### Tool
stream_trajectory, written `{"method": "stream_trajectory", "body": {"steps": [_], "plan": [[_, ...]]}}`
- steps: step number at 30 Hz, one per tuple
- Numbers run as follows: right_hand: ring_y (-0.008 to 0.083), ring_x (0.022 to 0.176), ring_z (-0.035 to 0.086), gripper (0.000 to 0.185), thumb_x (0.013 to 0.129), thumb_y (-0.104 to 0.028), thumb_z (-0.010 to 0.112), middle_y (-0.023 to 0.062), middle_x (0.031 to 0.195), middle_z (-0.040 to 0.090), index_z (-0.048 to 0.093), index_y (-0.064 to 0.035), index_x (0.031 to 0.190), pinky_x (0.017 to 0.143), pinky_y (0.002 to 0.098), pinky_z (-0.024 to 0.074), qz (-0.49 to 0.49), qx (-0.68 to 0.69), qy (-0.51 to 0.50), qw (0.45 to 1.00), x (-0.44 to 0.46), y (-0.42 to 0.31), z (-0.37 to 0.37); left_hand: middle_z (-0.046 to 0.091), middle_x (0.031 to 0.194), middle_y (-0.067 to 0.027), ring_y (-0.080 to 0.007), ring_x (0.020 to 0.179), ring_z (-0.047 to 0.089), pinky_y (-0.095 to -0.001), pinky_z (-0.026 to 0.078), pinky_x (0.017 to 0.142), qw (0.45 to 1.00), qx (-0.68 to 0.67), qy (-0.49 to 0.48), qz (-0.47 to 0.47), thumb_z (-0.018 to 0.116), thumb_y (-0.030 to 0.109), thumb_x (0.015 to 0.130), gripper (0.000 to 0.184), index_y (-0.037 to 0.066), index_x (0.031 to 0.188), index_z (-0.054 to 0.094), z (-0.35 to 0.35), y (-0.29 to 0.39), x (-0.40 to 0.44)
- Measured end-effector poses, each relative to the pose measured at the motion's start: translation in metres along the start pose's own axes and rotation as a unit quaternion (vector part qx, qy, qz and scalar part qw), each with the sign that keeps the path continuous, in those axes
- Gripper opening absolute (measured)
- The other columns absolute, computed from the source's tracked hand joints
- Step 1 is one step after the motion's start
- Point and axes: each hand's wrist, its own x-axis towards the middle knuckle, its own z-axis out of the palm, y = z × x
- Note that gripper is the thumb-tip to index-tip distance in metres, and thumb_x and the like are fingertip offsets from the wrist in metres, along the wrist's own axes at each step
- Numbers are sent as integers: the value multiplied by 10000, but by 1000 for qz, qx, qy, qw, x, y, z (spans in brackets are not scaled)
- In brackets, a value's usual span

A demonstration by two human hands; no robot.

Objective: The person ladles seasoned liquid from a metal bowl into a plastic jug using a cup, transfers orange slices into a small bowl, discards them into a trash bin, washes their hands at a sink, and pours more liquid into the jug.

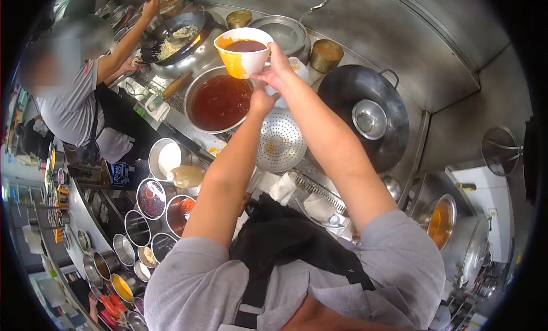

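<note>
In my right hand [276,68] is a white jug-like bowl [235,58], raised and tilted over the stove top. Dark red-brown liquid shows inside it, and orange sauce streaks its outer wall. Just below, my left hand [264,100] looks closed near the rim of a steel pot [188,111]; what it grips is hidden. Red-brown liquid [221,103] fills much of that pot. A perforated strainer [281,141] lies under my forearms. Beside my right wrist stands a white container [299,72], partly covered.
A black wok [337,88] holds a small steel bowl [369,120] on the right. Tins [326,56] stand at the back. At left, a co-worker [71,111] stirs pale food in another wok [197,20]. Several sauce pots [137,228] line the lower left.
</note>
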Motion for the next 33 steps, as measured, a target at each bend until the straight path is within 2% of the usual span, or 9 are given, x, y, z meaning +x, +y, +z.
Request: {"method": "stream_trajectory", "body": {"steps": [6, 9, 12, 19, 21, 27, 29, 30, 33], "plan": [[533, 1243, 433, 822, 884, -520, 504, 412, 1384, 296, 159, -76, 1485, 975, 591, 457, 5, 28, -21, 999, 7, -23, -1, 421, 1433, -215, -348, 1303, 450, -442, 404, 1044, 898, 389, -92, 184, 610, 247, 887, 508, 43, 1336, 489, 53, 6, 69], [536, 1243, 431, 852, 878, -527, 513, 440, 1378, 271, 128, -79, 1493, 971, 582, 463, -24, 19, -45, 999, 7, -35, -4, 521, 1335, -219, -374, 1230, 516, -439, 428, 1019, 924, 340, -109, 134, 620, 269, 884, 480, 41, 1296, 525, 68, -9, 74], [531, 1236, 447, 767, 887, -506, 513, 434, 1381, 278, 193, -104, 1457, 945, 574, 486, -14, 34, -14, 999, 4, -55, -4, 615, 1219, -235, -403, 1138, 588, -435, 459, 981, 984, 85, -58, -147, 663, 296, 861, 476, 21, 1237, 567, 49, 14, 48], [483, 1150, 521, 704, 855, -490, 507, 256, 1385, 369, 321, -96, 1407, 788, 568, 554, -109, 35, -26, 993, 13, -106, -3, 692, 1028, -223, -338, 942, 675, -402, 510, 834, 960, -241, 86, -110, 717, 171, 815, 355, -39, 1092, 647, -37, 39, 14], [534, 1316, 349, 621, 938, -449, 457, 308, 1459, 247, 253, -82, 1395, 989, 656, 413, -125, 43, -20, 991, -9, -125, 11, 703, 1001, -183, -273, 865, 670, -384, 511, 796, 956, -262, 53, -117, 710, 142, 827, 316, -40, 1080, 654, -78, 50, 1], [545, 1334, 313, 597, 986, -451, 402, 307, 1471, 221, 229, -85, 1425, 1004, 661, 400, -147, 35, -23, 988, -18, -132, -1, 666, 1085, -214, -315, 977, 649, -415, 499, 834, 977, -155, 6, -149, 703, 205, 850, 436, -53, 1182, 590, -137, 49, -65], [453, 1265, 460, 597, 969, -496, 383, 223, 1404, 463, 472, -63, 1371, 998, 622, 424, -134, 98, 27, 986, -45, -125, 15, 664, 1066, -225, -323, 958, 653, -430, 499, 832, 986, -80, 36, -139, 705, 233, 849, 450, -66, 1165, 590, -150, 34, -83], [544, 1333, 315, 624, 984, -447, 410, 307, 1468, 224, 207, -73, 1440, 997, 654, 415, -123, 42, 49, 990, -38, -120, -3, 664, 1068, -225, -321, 950, 655, -427, 501, 825, 982, -93, 43, -159, 706, 237, 848, 452, -70, 1159, 591, -159, 29, -92], [516, 1241, 435, 708, 911, -449, 503, 324, 1419, 307, 238, -70, 1447, 923, 613, 489, -136, 25, 40, 990, -36, -88, -29, 665, 1043, -228, -301, 917, 659, -411, 506, 803, 974, -120, 68, -180, 702, 239, 855, 476, -98, 1165, 571, -177, -6, -116]]}}
